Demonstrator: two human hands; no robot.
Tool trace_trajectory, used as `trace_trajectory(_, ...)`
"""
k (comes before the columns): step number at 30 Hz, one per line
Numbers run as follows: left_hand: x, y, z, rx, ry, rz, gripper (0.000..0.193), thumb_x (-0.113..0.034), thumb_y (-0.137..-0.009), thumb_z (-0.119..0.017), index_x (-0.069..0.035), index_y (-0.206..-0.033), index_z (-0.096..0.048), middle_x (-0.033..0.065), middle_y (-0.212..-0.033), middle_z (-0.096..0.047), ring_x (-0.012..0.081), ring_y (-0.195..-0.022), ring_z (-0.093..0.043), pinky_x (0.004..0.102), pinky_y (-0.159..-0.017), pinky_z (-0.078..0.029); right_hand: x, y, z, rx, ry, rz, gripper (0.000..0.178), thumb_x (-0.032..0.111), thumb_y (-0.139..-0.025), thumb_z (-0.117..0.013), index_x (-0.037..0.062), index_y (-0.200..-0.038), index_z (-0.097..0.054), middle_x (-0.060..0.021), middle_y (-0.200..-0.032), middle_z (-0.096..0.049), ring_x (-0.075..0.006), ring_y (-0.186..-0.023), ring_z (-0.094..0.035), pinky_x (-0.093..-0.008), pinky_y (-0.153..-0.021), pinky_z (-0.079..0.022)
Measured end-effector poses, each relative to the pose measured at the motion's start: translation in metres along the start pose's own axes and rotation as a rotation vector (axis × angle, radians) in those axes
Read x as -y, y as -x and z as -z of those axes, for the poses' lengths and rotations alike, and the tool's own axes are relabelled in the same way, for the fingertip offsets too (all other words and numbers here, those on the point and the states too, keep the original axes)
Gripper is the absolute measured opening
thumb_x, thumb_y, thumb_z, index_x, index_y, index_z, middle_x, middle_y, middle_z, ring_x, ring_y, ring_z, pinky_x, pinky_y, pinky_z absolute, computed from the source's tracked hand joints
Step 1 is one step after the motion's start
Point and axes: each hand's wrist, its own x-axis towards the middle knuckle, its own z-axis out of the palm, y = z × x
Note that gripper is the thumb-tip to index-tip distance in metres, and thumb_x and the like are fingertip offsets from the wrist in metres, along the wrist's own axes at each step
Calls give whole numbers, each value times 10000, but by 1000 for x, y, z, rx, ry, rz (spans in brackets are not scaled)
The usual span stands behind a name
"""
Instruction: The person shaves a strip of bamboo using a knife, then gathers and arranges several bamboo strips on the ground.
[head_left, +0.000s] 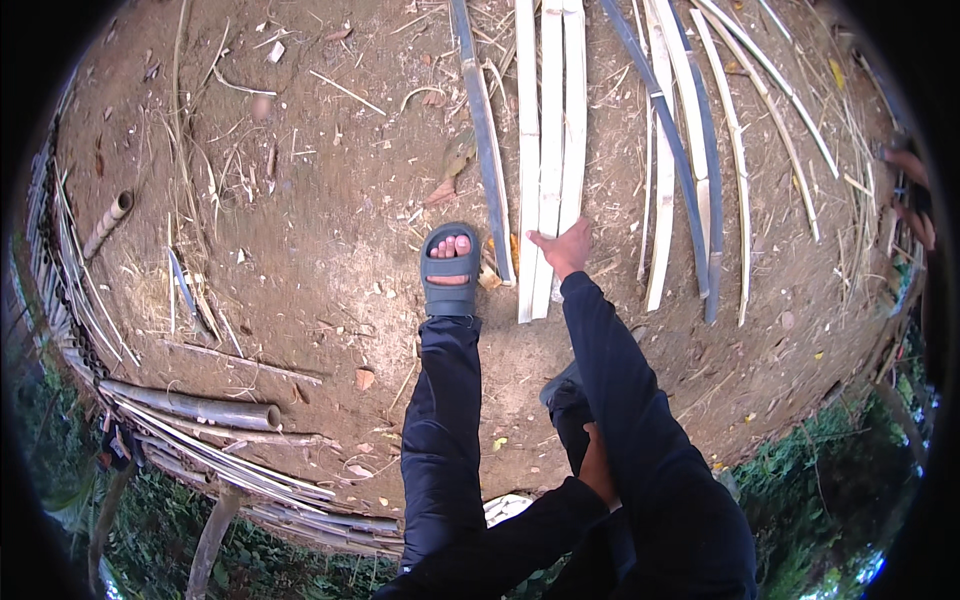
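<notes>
Three pale split bamboo strips [551,130] lie side by side on the ground in front of me, running away from my feet. My right hand [565,247] is at the near part of the rightmost strip, its thumb reaching left across it and its fingers closed over the strip. My left hand [598,465] rests low against my bent right leg; my right sleeve covers part of it and its fingers are hidden. Just left of the pale strips lies a dark-skinned bamboo strip [484,150], close to my sandalled left foot [450,265].
More pale and dark bamboo strips [700,180] are spread to the right. Bamboo poles [200,405] and long slats line the lower left edge, near a short bamboo piece [108,224]. Shavings and dry leaves litter the dirt floor [330,200]. Another person's hand [912,190] shows at far right.
</notes>
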Motion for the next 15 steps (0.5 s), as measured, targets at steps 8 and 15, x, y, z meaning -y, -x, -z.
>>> trace_trajectory(8,-34,-8,26,-55,-2994,-596,581,-498,-913,-520,-44,-1272,-569,193,-1301,-554,351,-1166,-513,508,-1022,-371,-1,-1,16,84,-123,-59,850,351,-609,-889,-62,-1193,-430,-281,-1133,-590,-414,-1078,-595,-448,-955,-481)
trace_trajectory(15,-137,-35,33,-984,-2709,-543,523,-485,-899,-579,-37,-1168,-576,198,-1040,-676,355,-963,-670,502,-811,-521,-27,20,74,-2,-33,16,792,336,-609,-883,-28,-1140,-421,-266,-1039,-635,-426,-980,-639,-465,-872,-511)
